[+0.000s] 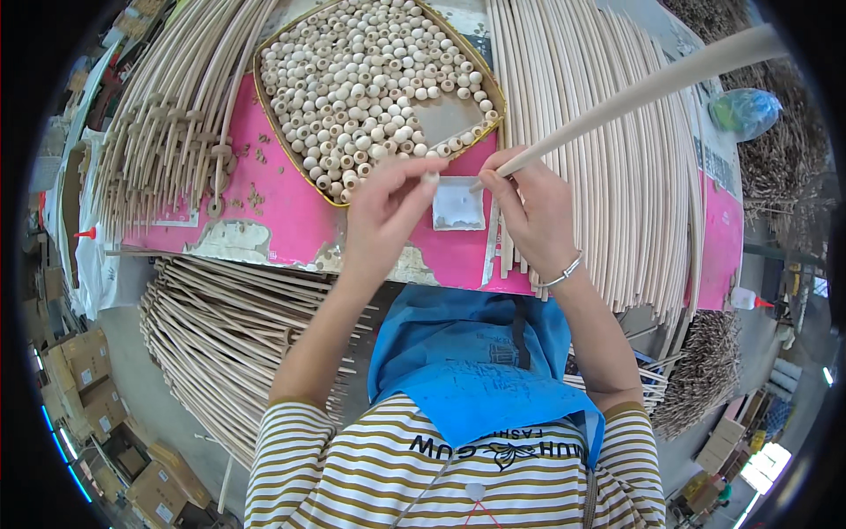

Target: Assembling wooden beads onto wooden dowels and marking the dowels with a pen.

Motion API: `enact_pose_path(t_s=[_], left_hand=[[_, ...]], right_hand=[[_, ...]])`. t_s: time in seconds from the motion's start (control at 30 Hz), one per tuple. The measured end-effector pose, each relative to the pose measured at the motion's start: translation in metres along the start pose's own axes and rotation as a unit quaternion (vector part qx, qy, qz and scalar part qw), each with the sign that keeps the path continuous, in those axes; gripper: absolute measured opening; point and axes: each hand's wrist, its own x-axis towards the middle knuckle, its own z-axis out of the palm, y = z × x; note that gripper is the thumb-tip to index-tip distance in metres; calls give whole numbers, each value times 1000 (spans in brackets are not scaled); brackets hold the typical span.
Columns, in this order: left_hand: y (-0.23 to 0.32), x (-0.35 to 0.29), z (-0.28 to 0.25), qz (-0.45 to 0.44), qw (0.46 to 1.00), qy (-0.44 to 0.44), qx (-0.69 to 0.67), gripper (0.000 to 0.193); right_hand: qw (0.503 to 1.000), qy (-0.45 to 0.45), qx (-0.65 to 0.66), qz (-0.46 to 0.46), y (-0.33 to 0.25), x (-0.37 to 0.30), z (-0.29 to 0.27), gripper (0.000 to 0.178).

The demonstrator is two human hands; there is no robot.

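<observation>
The left hand (383, 207) pinches a bead (430, 177) between thumb and fingertips, just left of the upper edge of a white dish (457, 224). The right hand (536, 207) is closed around a rod (634, 97) near its lower end, thumb and fingers pressed on the wood; that end is at the dish's upper right, though I cannot tell whether it touches what lies inside. The rod slants up and away to the right, above a row of rods (599, 167) laid side by side on the pink bench (286, 225). Beyond the left hand sits a gold-rimmed tray (449, 119) of pale beads, its grey bottom showing at the right. Further left lie more rods with discs (167, 145) on them. A bracelet (564, 270) circles the right wrist.
</observation>
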Motion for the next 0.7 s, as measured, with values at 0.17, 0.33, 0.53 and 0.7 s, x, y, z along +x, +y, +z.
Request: enact_pose_path(t_s=[0.17,0.33,0.53,0.7], left_hand=[[-23,-45,8,-116,991,4,-64,24],[-47,-45,17,-123,987,7,-107,24],[-47,-35,19,-109,987,11,-116,24],[-40,-28,24,-113,984,24,-133,24]], right_hand=[[1000,-3,-10,-18,5,1,17,11],[999,20,49,1,10,-5,8,8],[988,62,131,50,16,-16,-10,13],[963,98,237,85,14,-26,-25,15]])
